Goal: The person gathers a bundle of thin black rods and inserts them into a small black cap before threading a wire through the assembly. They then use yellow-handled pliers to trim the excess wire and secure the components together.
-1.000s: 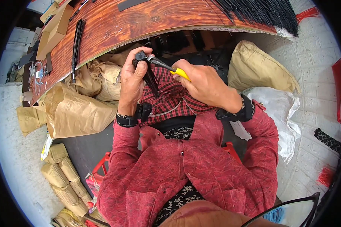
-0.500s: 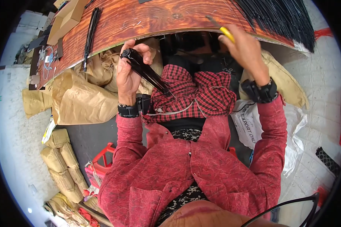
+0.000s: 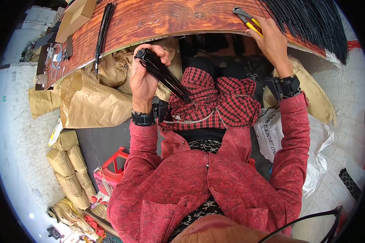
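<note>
My left hand is closed round a bundle of black cable ties, raised in front of the table edge. The bundle's thick end sits by my thumb and fingertips, and its thin ends slant down to the right over my lap. At the table's front edge, my right hand has its fingers on the yellow handles of a pair of pliers. The handles are spread apart, and the grey jaws point to the upper left, over or on the wood; which of these I cannot tell.
On the wooden table lie another black bundle, small clear scraps, and a large heap of black strands at the right. A cardboard box stands far left. Brown paper hangs below the edge. Red checked cloth covers my lap.
My right hand has moved a little right with the pliers, whose handles now show spread apart. The left hand still holds the bundle. The whole view has shifted slightly.
</note>
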`<state>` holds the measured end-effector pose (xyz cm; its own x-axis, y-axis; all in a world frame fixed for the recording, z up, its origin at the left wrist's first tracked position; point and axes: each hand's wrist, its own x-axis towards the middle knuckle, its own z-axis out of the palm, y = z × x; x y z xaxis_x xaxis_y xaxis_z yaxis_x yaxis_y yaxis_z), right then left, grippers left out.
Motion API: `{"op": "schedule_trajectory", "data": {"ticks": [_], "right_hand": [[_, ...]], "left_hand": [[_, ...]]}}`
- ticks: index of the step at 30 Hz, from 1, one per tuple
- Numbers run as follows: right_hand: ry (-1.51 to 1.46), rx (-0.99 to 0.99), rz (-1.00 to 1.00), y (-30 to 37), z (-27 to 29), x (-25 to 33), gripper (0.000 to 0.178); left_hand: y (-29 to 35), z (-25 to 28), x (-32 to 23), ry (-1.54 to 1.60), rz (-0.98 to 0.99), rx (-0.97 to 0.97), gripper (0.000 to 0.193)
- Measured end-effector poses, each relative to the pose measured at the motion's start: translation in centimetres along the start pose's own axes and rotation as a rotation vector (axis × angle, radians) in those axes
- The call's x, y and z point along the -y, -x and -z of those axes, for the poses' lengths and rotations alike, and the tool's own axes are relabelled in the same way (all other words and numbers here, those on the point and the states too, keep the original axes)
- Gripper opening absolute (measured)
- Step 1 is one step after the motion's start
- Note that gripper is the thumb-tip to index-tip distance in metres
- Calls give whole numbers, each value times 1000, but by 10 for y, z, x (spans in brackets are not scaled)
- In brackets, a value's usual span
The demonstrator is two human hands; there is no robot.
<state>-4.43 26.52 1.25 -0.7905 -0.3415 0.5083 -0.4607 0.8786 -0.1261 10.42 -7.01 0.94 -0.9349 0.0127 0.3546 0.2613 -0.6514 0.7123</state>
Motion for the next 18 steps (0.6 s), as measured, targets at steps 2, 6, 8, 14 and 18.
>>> {"op": "schedule_trajectory", "data": {"ticks": [2,6,8,14,18], "right_hand": [[-73,-8,12,-9,-5,-13,39],[64,-129,22,-14,-6,-2,36],[151,-190,27,-17,-7,13,34],[-900,45,135,14,3,124,11],[-1056,37,148,19,15,173,12]], "left_hand": [[-1,-2,0,-24,-2,11,48],[1,-7,1,-24,3,-10,48],[1,-13,0,-20,1,-23,48],[1,-21,-1,-155,-35,-25,52],[-1,-26,-1,-240,-39,-21,51]]}}
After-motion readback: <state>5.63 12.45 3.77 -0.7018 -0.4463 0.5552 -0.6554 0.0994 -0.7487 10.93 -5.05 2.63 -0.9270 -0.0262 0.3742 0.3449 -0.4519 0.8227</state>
